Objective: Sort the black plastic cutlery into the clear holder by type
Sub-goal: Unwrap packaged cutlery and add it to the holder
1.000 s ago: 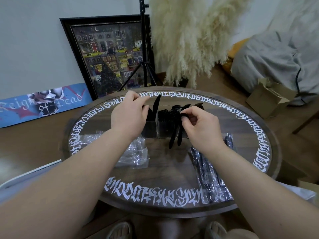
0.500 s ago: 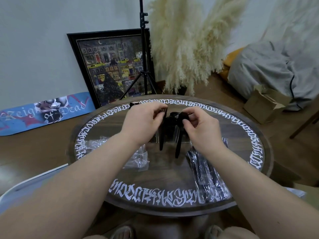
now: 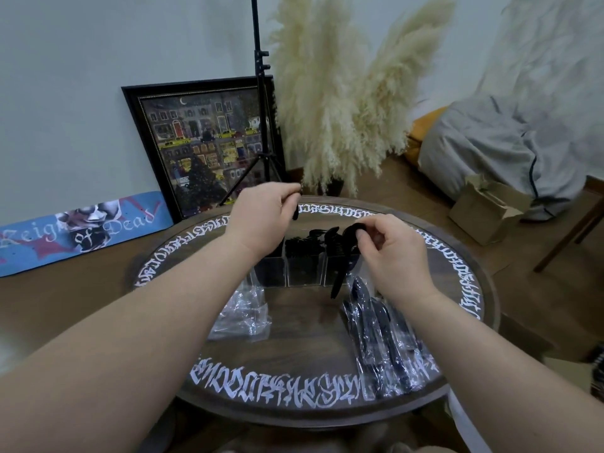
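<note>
Head view: you look forward and down over the round table [image 3: 313,335], close, toward the far wall [image 3: 98,60].

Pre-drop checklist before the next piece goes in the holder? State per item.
1. Left hand grips a piece: ok. It pinches a black piece above the holder's left end.
2. That piece's type: cannot tell, mostly hidden by the fingers.
3. Right hand grips a piece: ok. It pinches a spoon by the bowl, handle hanging down.
4. Spoon over its compartment: not ok. The handle hangs in front of the holder, not inside.
5. Holder upright on the table: ok.
6. More to sort: ok. Wrapped cutlery lies near the right arm.
</note>
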Demonstrator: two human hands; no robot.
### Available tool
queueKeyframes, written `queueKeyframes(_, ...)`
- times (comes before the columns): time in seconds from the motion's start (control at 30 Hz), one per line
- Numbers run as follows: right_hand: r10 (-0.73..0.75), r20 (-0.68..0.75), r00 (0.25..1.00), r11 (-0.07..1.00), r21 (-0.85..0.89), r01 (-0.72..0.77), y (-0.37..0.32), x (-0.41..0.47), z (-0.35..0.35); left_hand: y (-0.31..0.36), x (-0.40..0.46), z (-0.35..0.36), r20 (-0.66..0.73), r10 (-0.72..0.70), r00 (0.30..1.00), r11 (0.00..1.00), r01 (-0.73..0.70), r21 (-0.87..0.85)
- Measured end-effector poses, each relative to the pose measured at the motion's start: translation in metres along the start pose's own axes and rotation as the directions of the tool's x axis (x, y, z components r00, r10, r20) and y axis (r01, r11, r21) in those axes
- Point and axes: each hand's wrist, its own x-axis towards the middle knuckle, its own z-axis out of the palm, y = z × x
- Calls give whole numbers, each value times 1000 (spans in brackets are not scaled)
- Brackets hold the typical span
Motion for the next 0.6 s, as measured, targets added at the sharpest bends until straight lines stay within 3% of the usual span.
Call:
queueKeyframes(0.17, 93, 42, 995, 994, 47, -95, 16, -1, 1, -8, -8, 36, 209, -100, 973, 995, 91, 51)
queueKeyframes(0.37, 89, 50, 995, 995, 31, -90, 35, -2, 6, -15, -10, 62, 345, -179, 921, 969, 104, 225)
queueKeyframes(0.47, 50, -28, 998, 998, 26, -49, 42, 5, 3, -17, -7, 69, 419, -194, 887, 961, 85, 264)
queueKeyframes(0.6, 22, -190, 982, 998, 56, -11, 45, 27, -11, -14, -3, 74, 416, -118, 902, 977, 29, 213)
